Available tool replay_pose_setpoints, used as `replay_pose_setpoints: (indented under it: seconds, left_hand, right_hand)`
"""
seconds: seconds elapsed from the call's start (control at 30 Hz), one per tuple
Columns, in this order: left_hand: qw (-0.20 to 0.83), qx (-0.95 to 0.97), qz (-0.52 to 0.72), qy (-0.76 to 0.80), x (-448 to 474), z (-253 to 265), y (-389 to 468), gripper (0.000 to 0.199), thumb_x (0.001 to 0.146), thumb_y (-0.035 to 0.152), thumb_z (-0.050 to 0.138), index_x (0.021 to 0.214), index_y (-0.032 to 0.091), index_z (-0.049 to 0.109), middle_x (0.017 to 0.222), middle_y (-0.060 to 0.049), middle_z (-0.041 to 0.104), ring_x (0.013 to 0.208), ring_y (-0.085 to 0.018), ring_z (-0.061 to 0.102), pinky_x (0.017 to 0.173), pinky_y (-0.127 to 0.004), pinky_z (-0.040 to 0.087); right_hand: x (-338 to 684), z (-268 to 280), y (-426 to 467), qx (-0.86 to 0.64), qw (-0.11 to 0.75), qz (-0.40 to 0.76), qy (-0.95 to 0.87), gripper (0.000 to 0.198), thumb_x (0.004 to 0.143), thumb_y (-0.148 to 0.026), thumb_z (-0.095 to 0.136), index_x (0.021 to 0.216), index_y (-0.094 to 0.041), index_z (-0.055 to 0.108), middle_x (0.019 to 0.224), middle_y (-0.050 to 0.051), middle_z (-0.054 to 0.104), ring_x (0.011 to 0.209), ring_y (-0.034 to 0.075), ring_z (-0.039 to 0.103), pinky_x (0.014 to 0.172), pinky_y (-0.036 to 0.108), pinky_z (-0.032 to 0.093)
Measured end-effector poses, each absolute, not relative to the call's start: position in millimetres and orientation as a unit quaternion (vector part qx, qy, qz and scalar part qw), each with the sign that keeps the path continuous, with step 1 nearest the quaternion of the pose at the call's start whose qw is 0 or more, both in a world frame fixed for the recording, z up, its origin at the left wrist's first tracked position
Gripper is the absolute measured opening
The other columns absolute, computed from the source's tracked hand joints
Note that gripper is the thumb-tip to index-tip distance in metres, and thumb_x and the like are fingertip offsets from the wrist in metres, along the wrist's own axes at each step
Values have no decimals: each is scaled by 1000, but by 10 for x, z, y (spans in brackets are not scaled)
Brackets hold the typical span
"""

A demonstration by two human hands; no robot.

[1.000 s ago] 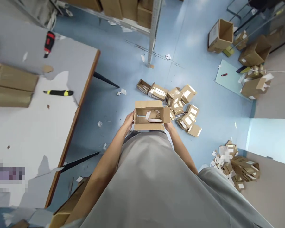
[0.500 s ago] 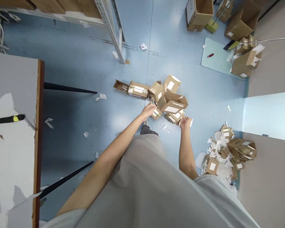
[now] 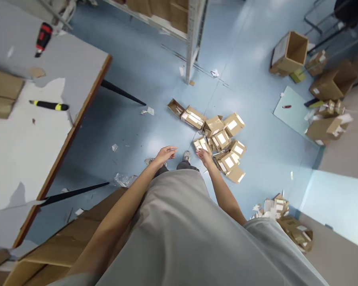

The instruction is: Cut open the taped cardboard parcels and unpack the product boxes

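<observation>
My left hand (image 3: 166, 154) hangs over the floor in front of my legs, fingers stretched out and holding nothing. To its right, my right hand (image 3: 204, 156) is open and empty too. It overlaps a small cardboard box (image 3: 201, 143) in view; whether they touch I cannot tell. Beyond lies a heap of cardboard boxes with white labels, among them a box in the middle (image 3: 221, 138), a box at the back (image 3: 234, 124) and a flattened-looking box (image 3: 228, 162) at the right. A longer taped box (image 3: 193, 117) and an open box (image 3: 176, 108) extend leftward.
At left stands a table (image 3: 86, 93) with a yellow-black tool (image 3: 49, 105) and a red-black cutter (image 3: 43, 37). A metal shelf post (image 3: 192, 43) rises at the back. A large cardboard box (image 3: 62, 242) is close at lower left. More boxes (image 3: 289, 51) stand at right.
My hands have drawn back and closer together, away from the heap. The open box that stood between them now shows no open top in the heap. The view has turned and shifted left.
</observation>
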State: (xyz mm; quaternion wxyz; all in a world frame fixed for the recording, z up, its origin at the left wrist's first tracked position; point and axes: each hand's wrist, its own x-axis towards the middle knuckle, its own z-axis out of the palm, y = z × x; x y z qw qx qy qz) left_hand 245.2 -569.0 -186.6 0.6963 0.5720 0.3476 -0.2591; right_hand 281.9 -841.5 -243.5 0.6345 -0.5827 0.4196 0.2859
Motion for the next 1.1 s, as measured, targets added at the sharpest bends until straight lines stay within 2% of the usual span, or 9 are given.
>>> replay_pose_setpoints:
  seconds: [0.1,0.2,0.37,0.53,0.63,0.73,0.93,1.1]
  left_hand:
    - [722,543,-196,382,2222,-1784,-5200,69,55,58,108,104,17,83,80,1,69,74,-15,64,75,-31,56]
    - [744,509,-124,414,1972,-1712,-4697,69,55,66,107,97,17,80,72,2,63,68,-13,58,68,-29,50]
    - [771,450,-7,450,1498,-1568,-3815,66,62,72,101,90,18,77,66,5,54,61,-12,52,63,-28,44]
    - [785,388,88,475,979,-1417,-2994,51,69,58,94,94,16,81,67,5,54,62,-12,51,64,-29,45]
    - [783,358,143,487,709,-1369,-2613,43,70,45,89,102,16,84,70,3,58,66,-13,56,68,-29,48]
    - [775,325,192,507,534,-1357,-2315,42,70,39,81,106,17,85,73,2,62,69,-15,60,71,-29,52]
    - [759,277,245,536,534,-1329,-1778,44,70,36,72,108,17,83,82,-2,70,76,-16,66,77,-30,56]
    - [744,243,288,553,759,-1188,-1223,48,65,32,74,110,16,82,89,-3,74,80,-15,69,80,-28,58]
  right_hand:
    - [3012,-2317,-7727,-613,627,353,325,11,94,-33,82,95,-23,79,94,5,88,88,19,81,105,35,65]
    - [3142,-2151,-7021,-640,610,406,232,15,93,-36,84,99,-23,81,101,6,90,94,20,82,110,38,63]
    - [3185,-1881,-5794,-663,572,471,105,27,90,-45,88,106,-24,82,115,9,91,103,22,84,117,42,60]
    - [3022,-1705,-4625,-662,555,504,-15,39,90,-53,86,116,-24,82,128,12,90,113,25,85,120,44,60]
    - [2880,-1640,-4037,-659,542,517,-62,41,91,-55,85,118,-25,81,130,12,89,114,25,85,119,45,60]
    - [2783,-1607,-3534,-666,516,527,-110,43,91,-58,86,117,-25,80,129,13,89,113,26,85,117,47,62]
    - [2906,-1639,-2548,-702,474,488,-213,45,91,-63,86,116,-26,79,126,12,88,116,30,83,114,51,64]
    - [3282,-1635,-1529,-757,419,367,-340,49,99,-61,78,130,-23,78,148,20,78,137,34,75,123,54,61]
